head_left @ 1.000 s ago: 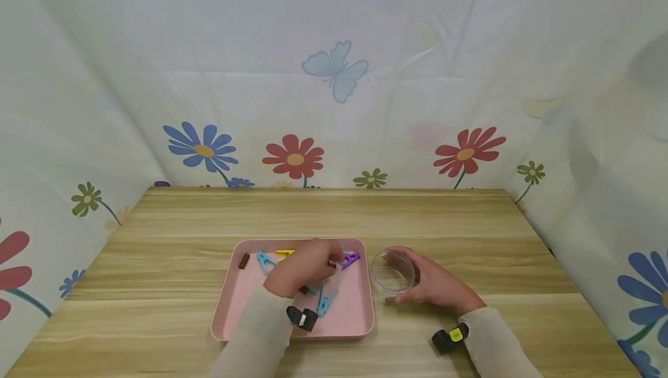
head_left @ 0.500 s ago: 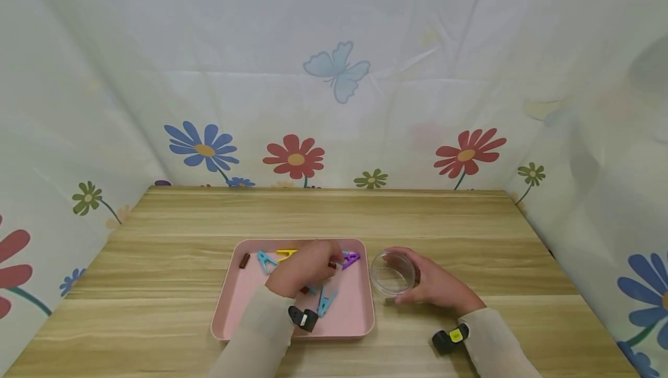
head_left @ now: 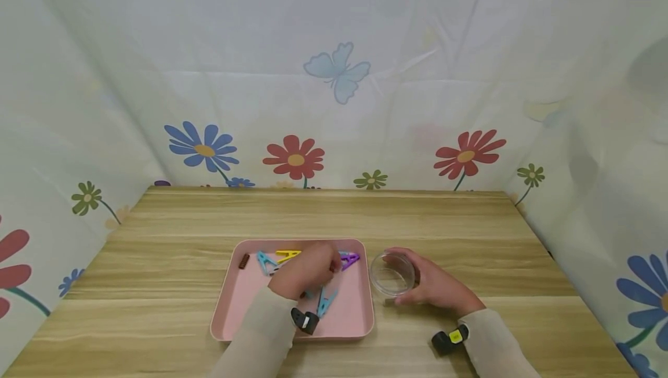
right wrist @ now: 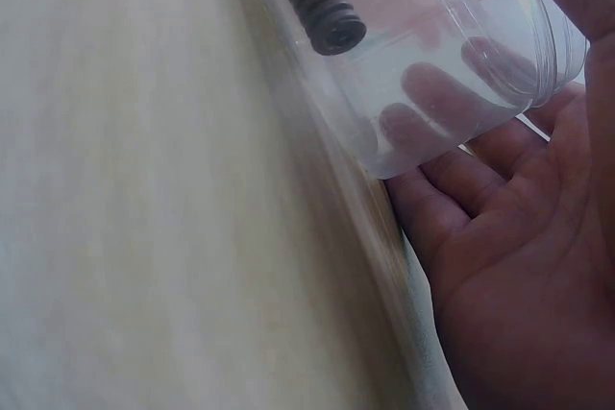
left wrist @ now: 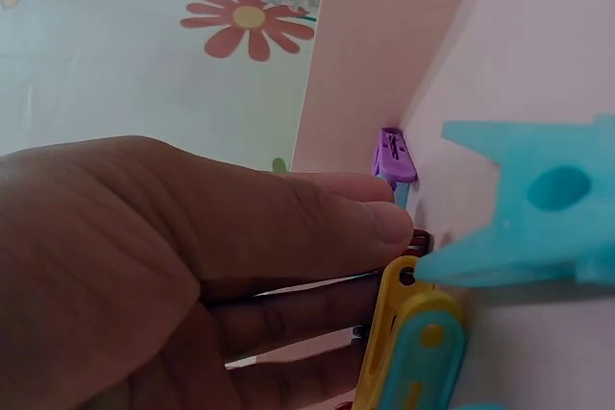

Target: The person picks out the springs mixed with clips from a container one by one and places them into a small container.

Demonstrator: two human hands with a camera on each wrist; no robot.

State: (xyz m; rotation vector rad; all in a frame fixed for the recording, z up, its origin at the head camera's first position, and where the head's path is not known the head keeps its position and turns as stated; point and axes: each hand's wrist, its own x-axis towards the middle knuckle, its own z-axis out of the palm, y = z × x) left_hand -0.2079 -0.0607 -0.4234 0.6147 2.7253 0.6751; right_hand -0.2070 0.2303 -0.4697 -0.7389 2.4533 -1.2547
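My left hand reaches into the pink tray, thumb and fingertips close together at a small dark-brown coil spring. It seems pinched there, mostly hidden by the thumb. Just beyond the fingertips lies a purple clothespin. Near the hand are a yellow clothespin, a blue clothespin and another blue one. Curled round the far and right side of a clear plastic jar, my right hand holds it on the table. A dark coil spring shows at the jar's base, apparently inside.
Another brown spring lies in the tray's far left corner. Next to it are a blue clothespin and a yellow one. The wooden table ends at a flower-printed curtain. The jar stands just right of the tray.
My left hand has shifted slightly, and the spring seen at its fingertips earlier is now hidden from the head view. The right hand and the jar have not moved.
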